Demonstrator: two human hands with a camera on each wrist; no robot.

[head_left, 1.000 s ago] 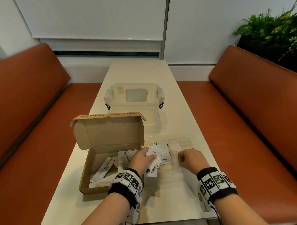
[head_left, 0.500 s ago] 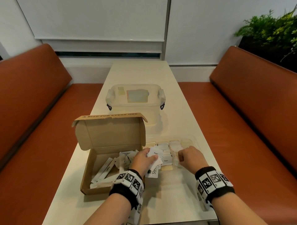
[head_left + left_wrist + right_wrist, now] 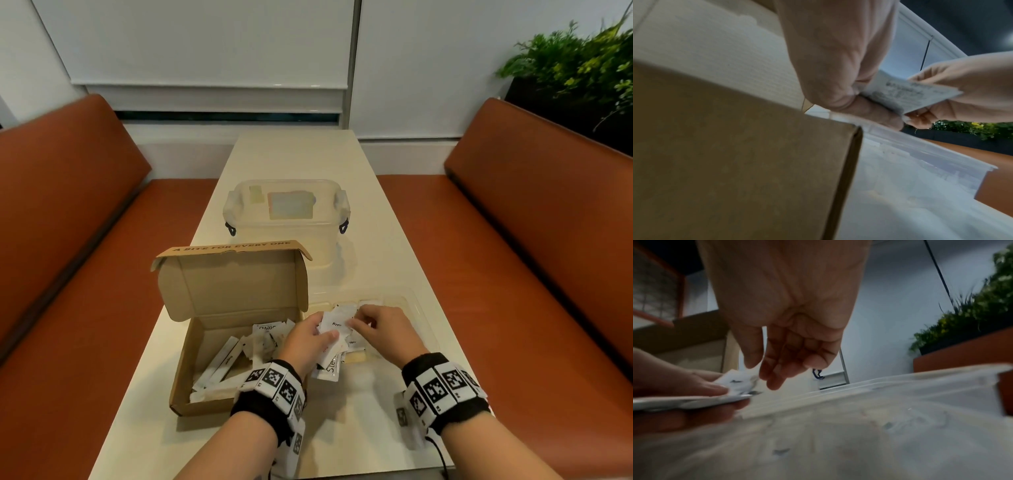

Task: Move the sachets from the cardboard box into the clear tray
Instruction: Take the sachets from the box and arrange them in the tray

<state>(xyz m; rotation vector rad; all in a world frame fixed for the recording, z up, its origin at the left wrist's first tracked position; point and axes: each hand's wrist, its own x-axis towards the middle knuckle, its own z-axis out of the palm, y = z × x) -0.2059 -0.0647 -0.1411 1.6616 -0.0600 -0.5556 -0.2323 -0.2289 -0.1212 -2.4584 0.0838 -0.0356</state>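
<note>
My left hand point(image 3: 308, 337) grips a bunch of sachets point(image 3: 334, 323) just over the tray point(image 3: 419, 308), right of the box point(image 3: 191, 370). My right hand point(image 3: 383, 330) pinches the top sachet's edge, fingers curled.

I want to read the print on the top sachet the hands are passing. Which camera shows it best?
The head view: the top sachet faces the camera and a printed word shows. The left wrist view shows its underside, blurred, pinched by the left hand and right hand. The right wrist view shows it nearly edge-on.
</note>
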